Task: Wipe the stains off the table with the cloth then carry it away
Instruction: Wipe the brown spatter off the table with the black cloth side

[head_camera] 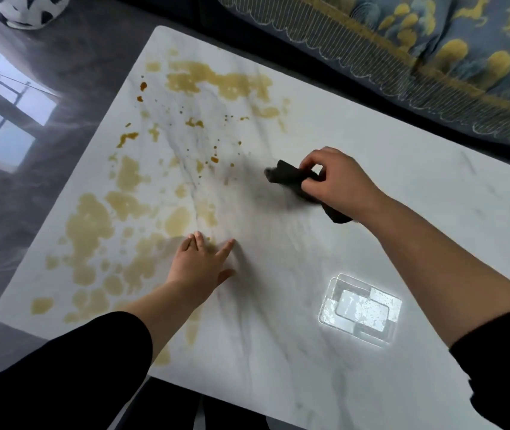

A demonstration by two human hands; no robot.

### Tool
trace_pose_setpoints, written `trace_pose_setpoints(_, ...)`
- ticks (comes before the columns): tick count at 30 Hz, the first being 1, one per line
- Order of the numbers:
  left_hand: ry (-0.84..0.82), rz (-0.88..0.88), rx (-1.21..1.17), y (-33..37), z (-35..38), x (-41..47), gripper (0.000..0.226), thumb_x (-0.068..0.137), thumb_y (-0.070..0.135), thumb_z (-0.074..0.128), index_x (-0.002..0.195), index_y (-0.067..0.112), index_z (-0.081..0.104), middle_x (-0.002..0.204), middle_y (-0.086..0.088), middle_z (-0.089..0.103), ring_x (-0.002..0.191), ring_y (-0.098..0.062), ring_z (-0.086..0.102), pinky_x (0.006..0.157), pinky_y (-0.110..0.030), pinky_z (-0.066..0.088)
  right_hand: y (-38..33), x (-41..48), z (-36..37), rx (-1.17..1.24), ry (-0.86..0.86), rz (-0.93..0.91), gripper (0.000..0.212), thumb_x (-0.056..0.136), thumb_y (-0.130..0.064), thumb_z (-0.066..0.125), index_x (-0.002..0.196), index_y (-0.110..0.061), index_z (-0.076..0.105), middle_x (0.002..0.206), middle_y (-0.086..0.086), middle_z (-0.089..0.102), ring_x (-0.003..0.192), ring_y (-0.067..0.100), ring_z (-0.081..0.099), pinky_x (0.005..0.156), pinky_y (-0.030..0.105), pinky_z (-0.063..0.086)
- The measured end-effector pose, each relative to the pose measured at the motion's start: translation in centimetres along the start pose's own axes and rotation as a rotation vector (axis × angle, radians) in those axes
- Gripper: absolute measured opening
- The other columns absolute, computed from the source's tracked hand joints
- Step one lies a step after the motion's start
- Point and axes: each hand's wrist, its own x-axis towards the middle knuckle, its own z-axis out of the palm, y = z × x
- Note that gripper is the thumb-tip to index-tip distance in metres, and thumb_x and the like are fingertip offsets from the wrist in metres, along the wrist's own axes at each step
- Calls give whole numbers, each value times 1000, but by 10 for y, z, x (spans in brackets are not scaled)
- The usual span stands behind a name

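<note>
A white marble table [325,125] fills the view. Yellow-brown stains [92,225] cover its left half, with a large patch at the far side [216,80] and small dark orange drops [143,86] between. My right hand [337,178] is shut on a dark cloth [287,176], bunched and held at the table's middle, just right of the stains. My left hand [200,262] lies flat on the table with its fingers spread, at the edge of the stained area.
A bright reflection of a ceiling light [360,308] shows on the table's near right. A blue and gold patterned sofa cover [433,51] runs along the far right side. A black-and-white spotted object [25,9] stands on the glossy dark floor [30,150] at the far left.
</note>
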Motion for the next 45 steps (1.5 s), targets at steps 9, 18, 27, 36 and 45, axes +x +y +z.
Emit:
trace_pose_setpoints(9,34,40,-118,-19,-12,1,59,103,45,21,155,25,-2,149,-21,37,136,-30,40,112,-34,26,36,-61,100,-341,-339,-13,31,89,-23,53,119,-19,57,137,-6,46,113,22,45,89,38,46)
trace_pose_setpoints(18,134,26,-264,-58,-44,27,54,103,35,31,153,25,13,108,-8,66,98,-33,60,77,-37,44,30,-17,136,-460,-249,119,60,98,-57,18,148,-43,-12,157,-9,-24,145,17,-18,113,49,-13)
trace_pose_setpoints(27,14,-72,-140,-154,-65,86,123,74,87,34,150,8,-21,159,-9,-22,147,-24,-19,118,-39,-9,17,-24,184,-376,-161,375,55,85,-63,-9,131,-53,-38,140,-16,-49,128,10,-47,103,52,-28)
trace_pose_setpoints(36,6,-3,-73,-177,-69,119,134,64,94,32,151,3,-15,161,-11,-17,149,-20,-11,121,-35,-5,-5,79,177,-356,-56,446,54,94,-60,6,128,-57,-37,154,-10,-32,140,19,-31,102,56,-27)
trace_pose_setpoints(45,12,44,-19,-183,-75,122,131,67,93,27,151,0,-10,161,-15,-10,150,-23,-4,120,-35,0,-35,88,189,-337,-65,435,55,92,-61,3,132,-55,-34,149,-13,-39,137,15,-37,103,53,-28)
